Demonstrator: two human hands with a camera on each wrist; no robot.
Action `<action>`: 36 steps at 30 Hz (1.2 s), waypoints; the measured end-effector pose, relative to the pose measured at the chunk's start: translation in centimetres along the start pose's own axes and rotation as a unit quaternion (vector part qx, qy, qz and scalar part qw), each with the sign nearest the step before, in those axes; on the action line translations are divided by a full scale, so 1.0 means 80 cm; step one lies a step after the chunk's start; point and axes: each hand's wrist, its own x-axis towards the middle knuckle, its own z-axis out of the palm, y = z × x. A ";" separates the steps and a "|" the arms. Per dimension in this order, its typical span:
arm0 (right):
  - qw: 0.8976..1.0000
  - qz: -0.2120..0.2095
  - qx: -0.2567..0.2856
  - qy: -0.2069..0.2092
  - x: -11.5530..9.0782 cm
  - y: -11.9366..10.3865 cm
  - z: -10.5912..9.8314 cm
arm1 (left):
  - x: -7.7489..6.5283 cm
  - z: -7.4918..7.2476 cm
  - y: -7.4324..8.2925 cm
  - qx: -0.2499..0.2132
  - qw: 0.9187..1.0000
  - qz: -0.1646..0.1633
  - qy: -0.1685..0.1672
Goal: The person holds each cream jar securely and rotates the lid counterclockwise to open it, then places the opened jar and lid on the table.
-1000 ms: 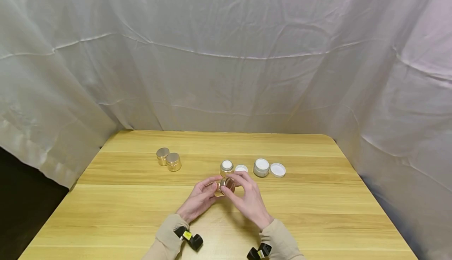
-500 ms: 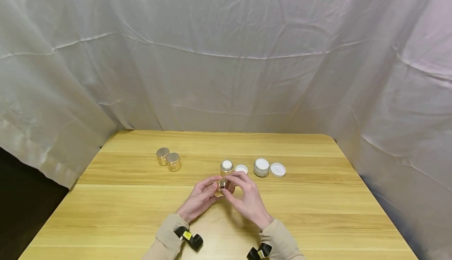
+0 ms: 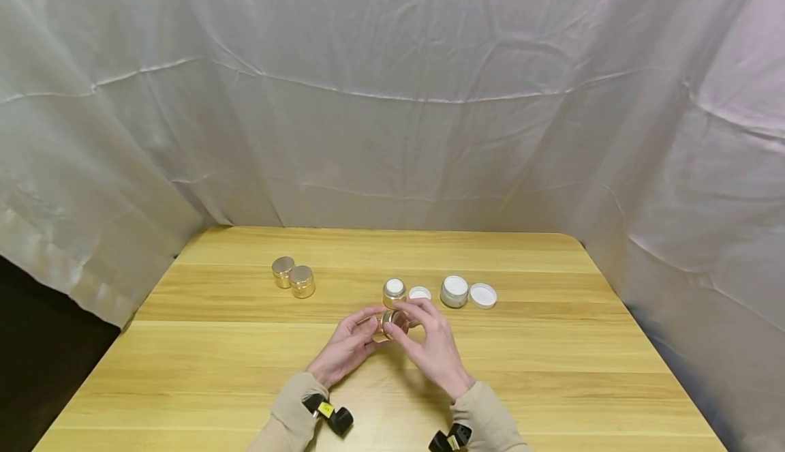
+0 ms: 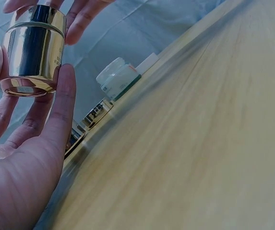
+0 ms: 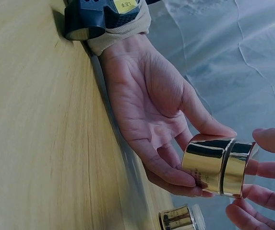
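Above the table a shiny gold cosmetic jar [image 4: 34,52] is held tilted between both hands. My left hand [image 3: 347,348] grips its body, thumb on one side and fingers on the other, as the left wrist view shows. My right hand [image 3: 433,351] has thumb and fingertips around the jar's gold lid [image 5: 236,168], which sits on the body with a thin seam between them. Just beyond the hands stands a lidless gold jar [image 3: 394,291] with a white top showing. Beside it a lid [image 3: 420,293] lies with its white inside up, partly behind the right fingers.
A frosted glass jar [image 3: 454,292] with a white top stands to the right, a white lid [image 3: 483,295] next to it. Two capped gold jars, one behind [image 3: 283,271] and one in front [image 3: 302,282], stand close together at the left. Grey curtains [image 3: 392,131] surround the wooden table.
The right thumb and fingers have shifted slightly around the lid, pulling back and then closing on it again. The left hand and the jars on the table stay in place.
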 end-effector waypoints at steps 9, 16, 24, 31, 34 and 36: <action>0.999 -0.028 -0.015 -0.009 0.001 -0.001 -0.001 | 0.000 0.000 0.000 -0.005 1.000 0.003 -0.003; 0.999 -0.023 -0.027 -0.016 0.001 -0.003 -0.001 | 0.000 0.001 0.000 0.000 1.000 0.000 0.003; 0.998 0.032 -0.052 -0.007 0.000 -0.003 -0.001 | 0.000 0.002 0.001 0.004 1.000 -0.007 0.011; 0.997 0.041 -0.057 -0.012 0.000 -0.004 0.000 | -0.001 0.002 0.002 0.005 1.000 -0.008 0.009; 0.998 0.030 -0.057 -0.014 0.000 -0.004 0.000 | -0.001 0.002 0.002 0.005 1.000 -0.008 0.007; 0.998 0.024 -0.057 -0.015 0.000 -0.003 0.000 | -0.001 0.002 0.002 0.004 1.000 -0.007 0.005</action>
